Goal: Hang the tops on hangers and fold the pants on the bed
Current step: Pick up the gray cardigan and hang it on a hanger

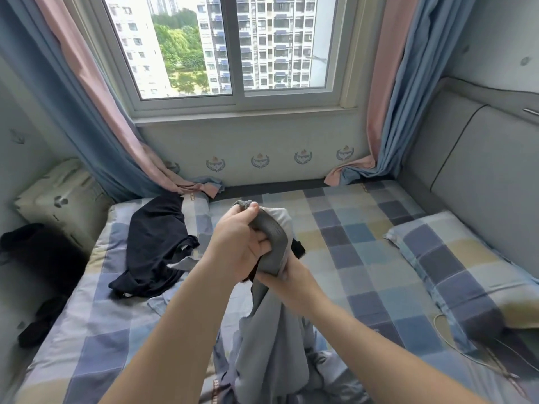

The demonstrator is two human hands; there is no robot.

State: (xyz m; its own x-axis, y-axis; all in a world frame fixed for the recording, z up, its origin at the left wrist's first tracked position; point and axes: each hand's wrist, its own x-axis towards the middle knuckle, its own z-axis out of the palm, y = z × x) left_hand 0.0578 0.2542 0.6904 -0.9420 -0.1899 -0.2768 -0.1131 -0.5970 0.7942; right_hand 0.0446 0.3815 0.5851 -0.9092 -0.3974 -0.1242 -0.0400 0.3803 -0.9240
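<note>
Both grips clench one grey garment (271, 330): left hand (239, 243) on its ribbed band, right hand (288, 275) just below. One dark garment (154, 243) lies on the bed (364, 258), left of them.

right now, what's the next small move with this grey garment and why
Probably draw the hands apart along the ribbed band: the left hand and right hand both grip the grey garment bunched close together, the rest hanging crumpled, so spreading it should show how it lies.
</note>
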